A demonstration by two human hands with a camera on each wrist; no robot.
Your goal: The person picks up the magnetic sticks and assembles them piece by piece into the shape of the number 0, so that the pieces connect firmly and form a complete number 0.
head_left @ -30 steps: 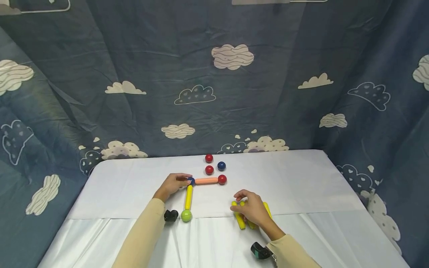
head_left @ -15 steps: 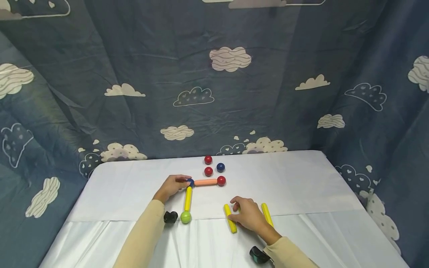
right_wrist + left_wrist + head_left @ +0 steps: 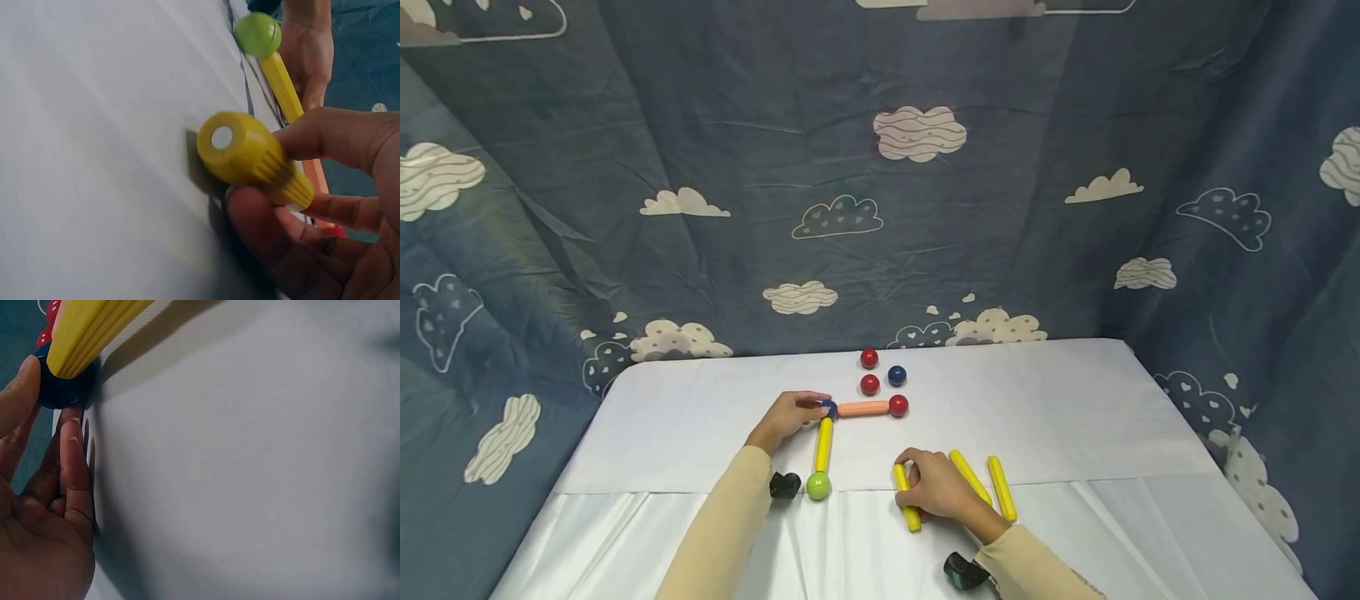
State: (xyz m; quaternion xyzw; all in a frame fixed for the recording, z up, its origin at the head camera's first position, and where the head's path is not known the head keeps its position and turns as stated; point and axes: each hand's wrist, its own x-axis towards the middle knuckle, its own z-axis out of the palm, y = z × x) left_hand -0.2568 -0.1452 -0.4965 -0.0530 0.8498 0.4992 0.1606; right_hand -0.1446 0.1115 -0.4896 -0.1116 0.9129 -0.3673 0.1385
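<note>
My left hand [image 3: 784, 419] holds a dark blue ball [image 3: 59, 394] between thumb and fingers. Joined to that ball are a yellow ridged rod [image 3: 823, 446] pointing toward me and an orange rod [image 3: 862, 408] pointing right. A green ball [image 3: 818, 486] sits at the yellow rod's near end, a red ball [image 3: 898, 406] at the orange rod's right end. Right of this corner shape, my right hand [image 3: 937, 487] pinches another yellow rod [image 3: 250, 153] with thumb and fingers. A pale round disc shows in its end face in the right wrist view.
Two more yellow rods, one left [image 3: 970, 476] and one right [image 3: 1002, 488], lie beside the right hand. At the back are two red balls [image 3: 869, 384] and a loose blue ball [image 3: 897, 376]. White cloth [image 3: 1060, 417] covers the table, with a cloud-print curtain [image 3: 985, 250] behind.
My right hand has drawn one yellow rod leftward, away from the other two, and now grips it. The left hand stays on the blue ball.
</note>
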